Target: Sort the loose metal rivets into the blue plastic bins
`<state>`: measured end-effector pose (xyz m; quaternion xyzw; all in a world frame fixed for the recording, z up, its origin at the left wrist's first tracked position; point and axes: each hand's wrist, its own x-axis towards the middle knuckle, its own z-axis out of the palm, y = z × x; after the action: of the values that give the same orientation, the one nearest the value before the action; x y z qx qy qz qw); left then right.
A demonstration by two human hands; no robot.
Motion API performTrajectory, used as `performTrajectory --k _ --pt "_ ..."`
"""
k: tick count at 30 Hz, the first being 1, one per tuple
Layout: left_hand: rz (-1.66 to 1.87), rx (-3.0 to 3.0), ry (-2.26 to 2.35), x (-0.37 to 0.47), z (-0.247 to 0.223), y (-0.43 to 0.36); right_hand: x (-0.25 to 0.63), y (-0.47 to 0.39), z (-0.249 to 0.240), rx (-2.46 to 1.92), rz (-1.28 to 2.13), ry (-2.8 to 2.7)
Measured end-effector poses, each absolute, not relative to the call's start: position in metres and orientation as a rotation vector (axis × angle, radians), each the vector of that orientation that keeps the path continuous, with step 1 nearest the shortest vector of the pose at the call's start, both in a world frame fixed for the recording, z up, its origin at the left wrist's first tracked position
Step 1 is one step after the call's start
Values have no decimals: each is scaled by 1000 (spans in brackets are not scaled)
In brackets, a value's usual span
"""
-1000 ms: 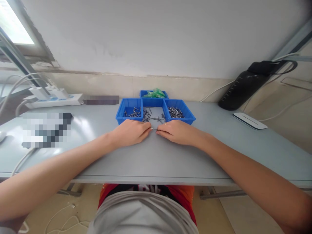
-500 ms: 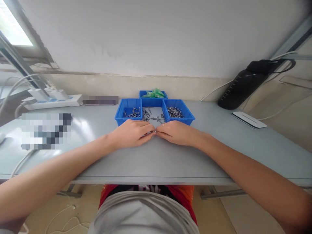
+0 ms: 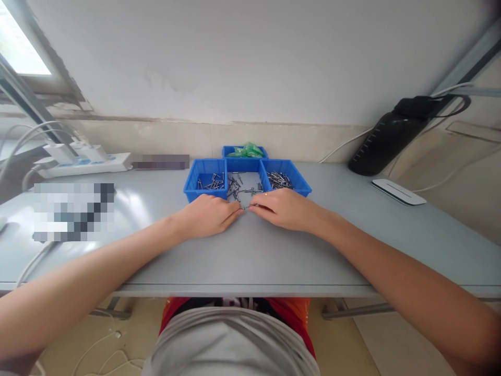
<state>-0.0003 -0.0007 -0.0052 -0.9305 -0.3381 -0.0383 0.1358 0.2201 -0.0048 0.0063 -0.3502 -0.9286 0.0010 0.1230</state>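
My left hand (image 3: pixel 209 215) is closed in a pinch, its fingertips at one end of a small, thin metal screw (image 3: pixel 246 208). My right hand (image 3: pixel 289 209) pinches the other end, and part of the shank shows between thumb and forefinger. The fingers hide most of this piece, so its exact form is unclear. Just beyond the fingertips, several loose screws (image 3: pixel 235 187) lie on the grey table (image 3: pixel 250 256). A left blue bin (image 3: pixel 193 177) holds some screws; a right blue bin (image 3: pixel 301 180) is fuller with similar metal pieces.
Behind these, a third blue bin (image 3: pixel 245 164) holds green plastic packets (image 3: pixel 250 150). A white power strip (image 3: pixel 90 166) with plugs stands at the left. To the right are a black bottle (image 3: pixel 385 138) and a flat white device (image 3: pixel 398 192). Cables run along both sides.
My hands have drawn slightly apart, from fingertips touching to a small gap with thin metal showing in it. My right hand has risen a little. The bins look the same.
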Motion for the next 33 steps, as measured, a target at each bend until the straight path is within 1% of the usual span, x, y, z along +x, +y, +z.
performTrajectory --k 5,12,22,26,33 --pt "-119 -2703 -994 0 -5 -1 219 -5 6 -997 -45 -2675" --pt "-218 -2741 -986 0 -5 2 221 -1 3 -1024 33 -2769" --pt "-369 -2804 -777 0 1 -5 218 -2 1 -985 129 -2844" --pt "-344 -2781 -840 1 2 -4 219 -2 3 -1014 91 -2823" --pt "-189 -2707 -1027 1 -2 -1 223 -2 7 -1067 22 -2747"
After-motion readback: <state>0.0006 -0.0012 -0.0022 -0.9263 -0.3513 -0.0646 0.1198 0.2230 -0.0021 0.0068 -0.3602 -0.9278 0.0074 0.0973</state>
